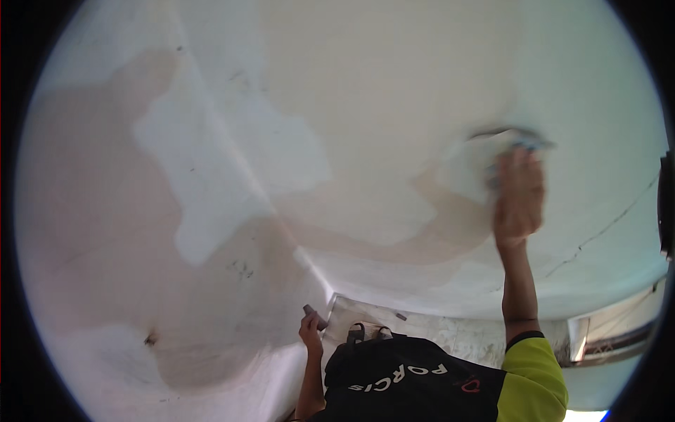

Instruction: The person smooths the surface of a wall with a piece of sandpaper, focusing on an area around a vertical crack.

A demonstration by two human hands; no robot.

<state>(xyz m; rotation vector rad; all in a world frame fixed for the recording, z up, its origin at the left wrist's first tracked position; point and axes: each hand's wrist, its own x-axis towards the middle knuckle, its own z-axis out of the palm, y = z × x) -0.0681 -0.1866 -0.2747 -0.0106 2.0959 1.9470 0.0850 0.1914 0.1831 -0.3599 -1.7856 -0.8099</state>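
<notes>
Raised up against the pale wall (394,84), my right hand (519,193) is smeared by motion. It presses a flat tool (510,132) with a thin, dark, slightly curved edge to the surface; the tool's exact kind is lost in the blur. Low beside the wall corner, my left hand (309,330) is closed round a small grey-brown block (311,313), whose upper end sticks out above the fingers. Beige and whiter patches cover the wall, and a shadow falls across it.
A second wall (105,211) meets the first in a corner. A thin crack (579,247) runs across the right part. Below are my sandalled feet (358,332), a worn floor (450,337) and a small dark piece (401,316). An opening (612,344) lies at lower right.
</notes>
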